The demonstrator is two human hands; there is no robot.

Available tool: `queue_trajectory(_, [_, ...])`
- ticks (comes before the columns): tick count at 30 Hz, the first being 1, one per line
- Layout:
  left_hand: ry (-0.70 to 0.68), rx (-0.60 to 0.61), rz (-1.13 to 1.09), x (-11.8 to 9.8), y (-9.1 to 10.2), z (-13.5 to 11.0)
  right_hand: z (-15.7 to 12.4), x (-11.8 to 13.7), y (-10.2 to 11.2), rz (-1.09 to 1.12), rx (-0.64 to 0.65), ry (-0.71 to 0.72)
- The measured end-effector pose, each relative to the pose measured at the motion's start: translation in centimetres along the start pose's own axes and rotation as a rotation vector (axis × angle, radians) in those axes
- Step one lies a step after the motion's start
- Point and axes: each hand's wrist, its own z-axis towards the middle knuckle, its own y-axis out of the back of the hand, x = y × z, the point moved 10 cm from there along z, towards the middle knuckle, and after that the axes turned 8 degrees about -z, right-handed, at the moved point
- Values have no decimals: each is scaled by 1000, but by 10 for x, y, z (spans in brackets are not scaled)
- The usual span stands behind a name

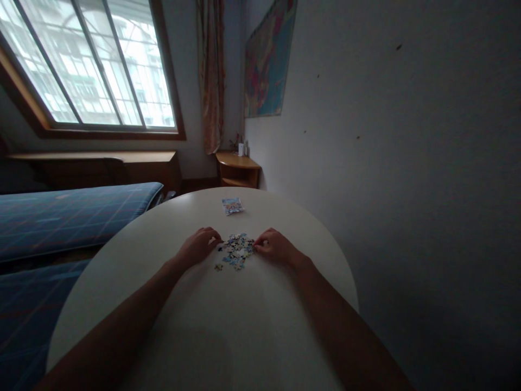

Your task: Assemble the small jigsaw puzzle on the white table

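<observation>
A small heap of jigsaw pieces (237,249) lies on a round white table (211,326). My left hand (198,245) rests at the heap's left edge, fingers curled and pinched at a piece there. At the heap's right edge my right hand (275,247) has its fingertips closed against the pieces. What each pinch holds is too small to make out. One loose piece (218,267) lies just below the heap on the left. A small printed card or packet (232,206) lies further back on the table.
A bed with a blue checked cover (69,217) runs along the left. A grey wall is close on the right. Behind the table stand a wooden corner shelf (238,168), a window (89,65), a curtain (210,76) and a wall map (268,60).
</observation>
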Motion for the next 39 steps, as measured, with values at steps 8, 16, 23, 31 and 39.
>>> queue_trajectory(8, [-17, 158, -79, 0, -16, 1, 3, 18, -6, -119, -53, 62])
queue_trajectory(16, [-4, 85, -30, -9, -11, -2, 2, 54, -25, -162, -67, 146])
queue_trajectory(23, [-148, 121, -42, -29, -21, -5, 2, 66, -19, -186, -72, 179])
queue_trajectory(31, [-157, 141, -8, -39, -19, -8, 4, 79, -20, -357, -39, 215])
queue_trajectory(39, [-161, 131, -73, -36, -20, -6, 10, 51, -14, -228, -103, 44])
